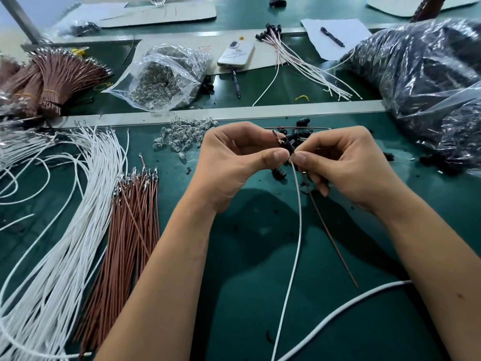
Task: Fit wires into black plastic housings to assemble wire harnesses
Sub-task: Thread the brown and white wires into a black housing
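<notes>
A small black housing sits tilted above the tabletop, a white wire entering its lower end and trailing down. A brown wire slants just right of it.

I see a dark green work surface filling most of my view, crossed by a pale grey metal rail running left to right. Beyond it lies a second green strip, then another grey rail and more green bench at the far edge. A grey slanted post rises at upper left; light is even, casting soft shadows.
</notes>
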Demonstrator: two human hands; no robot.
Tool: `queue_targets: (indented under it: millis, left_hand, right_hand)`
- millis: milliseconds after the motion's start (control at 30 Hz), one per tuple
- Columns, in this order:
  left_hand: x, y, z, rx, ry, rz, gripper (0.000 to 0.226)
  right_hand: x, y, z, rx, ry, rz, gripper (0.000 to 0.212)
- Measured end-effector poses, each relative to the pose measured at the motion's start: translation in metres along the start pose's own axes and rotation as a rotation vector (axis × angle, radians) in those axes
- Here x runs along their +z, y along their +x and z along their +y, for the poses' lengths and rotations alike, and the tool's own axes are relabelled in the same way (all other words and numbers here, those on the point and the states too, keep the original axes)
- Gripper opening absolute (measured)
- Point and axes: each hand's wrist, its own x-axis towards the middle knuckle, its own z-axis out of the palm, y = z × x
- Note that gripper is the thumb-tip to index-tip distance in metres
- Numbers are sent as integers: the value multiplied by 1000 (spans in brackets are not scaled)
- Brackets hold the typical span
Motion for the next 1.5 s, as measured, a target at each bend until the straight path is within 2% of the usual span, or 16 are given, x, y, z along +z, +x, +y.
queue_targets:
  millis: [533,700,900,1233,1500]
  left_hand:
    - [0,1,-1,-12,117,17,23]
    - [0,1,-2,-21,123,39,27]
    - [2,1,-2,-13,151,10,29]
    - [2,2,-3,-3,181,-9,31]
    - [1,3,-3,72,314,-38,33]
  right_hand:
    - [2,2,4,52,-6,-66,16]
    - [0,1,3,58,-84,-109,6]
    - [2,0,3,77,-95,-141,12]
    - [3,0,2,58,-131,-125,18]
    - [-2,0,3,48,-138,-121,11]
